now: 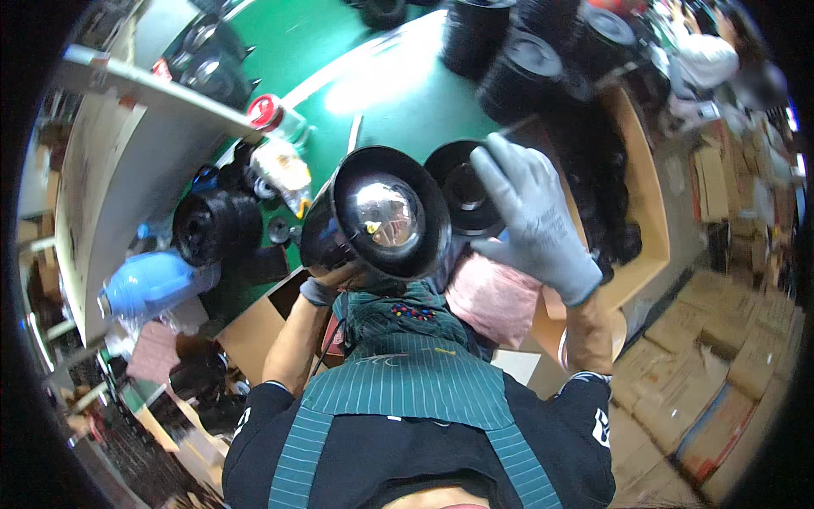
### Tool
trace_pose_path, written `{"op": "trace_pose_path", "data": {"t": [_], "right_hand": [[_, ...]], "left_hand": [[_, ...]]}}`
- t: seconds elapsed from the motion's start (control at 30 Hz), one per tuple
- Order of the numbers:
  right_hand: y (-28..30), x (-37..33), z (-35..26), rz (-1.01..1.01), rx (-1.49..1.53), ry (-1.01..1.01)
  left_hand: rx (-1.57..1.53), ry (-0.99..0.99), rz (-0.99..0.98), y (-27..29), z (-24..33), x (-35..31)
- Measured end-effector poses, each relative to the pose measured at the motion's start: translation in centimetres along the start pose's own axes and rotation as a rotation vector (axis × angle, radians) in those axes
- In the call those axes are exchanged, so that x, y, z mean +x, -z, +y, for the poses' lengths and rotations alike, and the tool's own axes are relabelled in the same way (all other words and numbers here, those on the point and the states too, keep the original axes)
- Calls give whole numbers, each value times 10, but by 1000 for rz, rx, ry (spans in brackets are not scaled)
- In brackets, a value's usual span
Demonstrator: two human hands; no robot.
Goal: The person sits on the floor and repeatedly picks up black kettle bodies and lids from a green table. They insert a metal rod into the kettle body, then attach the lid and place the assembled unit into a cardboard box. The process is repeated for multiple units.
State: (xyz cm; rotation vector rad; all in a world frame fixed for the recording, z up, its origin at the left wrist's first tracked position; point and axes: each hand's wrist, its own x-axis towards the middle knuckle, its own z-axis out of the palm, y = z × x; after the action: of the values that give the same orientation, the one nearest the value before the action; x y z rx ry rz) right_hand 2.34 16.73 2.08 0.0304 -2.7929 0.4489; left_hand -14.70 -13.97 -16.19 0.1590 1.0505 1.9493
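My left hand, in a grey glove, grips from below a black cone-shaped part with a shiny mirrored inside, held up near my face. My right hand, also in a grey glove, rests on a round black disc part just right of the cone, fingers spread over its edge. Both parts touch or nearly touch side by side. A pink cloth lies under them on my lap.
A brown cardboard box holds several black round parts. More black parts stand left on the green floor, beside a blue jug, a white board and a bottle. Flattened cardboard lies right. Another person is far off.
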Motion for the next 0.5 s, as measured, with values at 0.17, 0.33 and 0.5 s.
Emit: {"op": "trace_pose_path", "data": {"t": [0.17,0.33,0.5], "right_hand": [[31,-69,-24,-77,-14,-25],[34,-85,-35,38,255,60],[18,-95,-39,130,480,47]], "left_hand": [[507,29,-122,13,20,-10],[764,60,-221,23,21,-18],[885,63,-301,32,20,-13]]}}
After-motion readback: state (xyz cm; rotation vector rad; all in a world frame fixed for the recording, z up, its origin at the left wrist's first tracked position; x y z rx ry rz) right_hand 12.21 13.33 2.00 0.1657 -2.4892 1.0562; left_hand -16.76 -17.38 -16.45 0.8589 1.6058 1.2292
